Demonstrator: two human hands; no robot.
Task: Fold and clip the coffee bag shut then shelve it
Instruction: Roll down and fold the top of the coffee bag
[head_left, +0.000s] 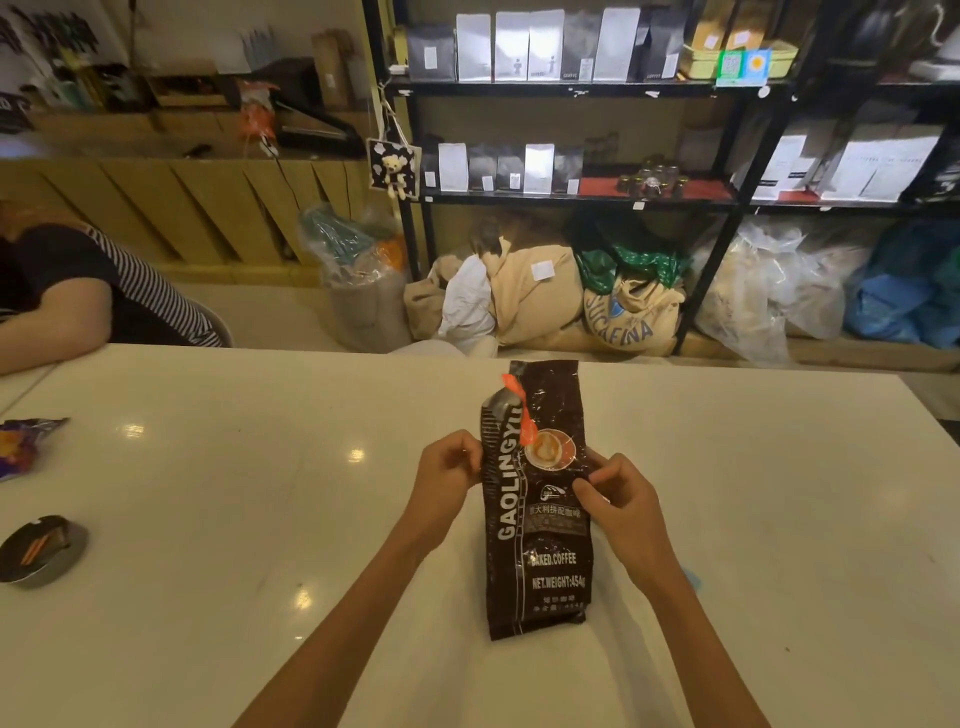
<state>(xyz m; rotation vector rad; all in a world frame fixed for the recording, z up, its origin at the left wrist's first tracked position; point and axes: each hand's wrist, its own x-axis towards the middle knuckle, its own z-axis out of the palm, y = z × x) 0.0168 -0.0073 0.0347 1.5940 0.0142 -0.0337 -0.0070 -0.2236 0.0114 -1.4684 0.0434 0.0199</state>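
Note:
A dark brown coffee bag (537, 545) with white lettering lies flat on the white table (260, 519), its top pointing away from me. An orange clip (522, 410) sits on the bag's upper left part, where the foil is creased over. My left hand (449, 478) pinches the bag's left edge about mid-height. My right hand (621, 493) grips the right edge at the same level. The black shelf rack (571, 88) with rows of coffee bags stands behind the table.
A person's arm (57, 312) rests at the table's far left. A snack wrapper (26, 441) and a round dark ashtray (39, 551) lie at the left edge. Burlap sacks (540, 296) and plastic bags sit on the floor under the rack.

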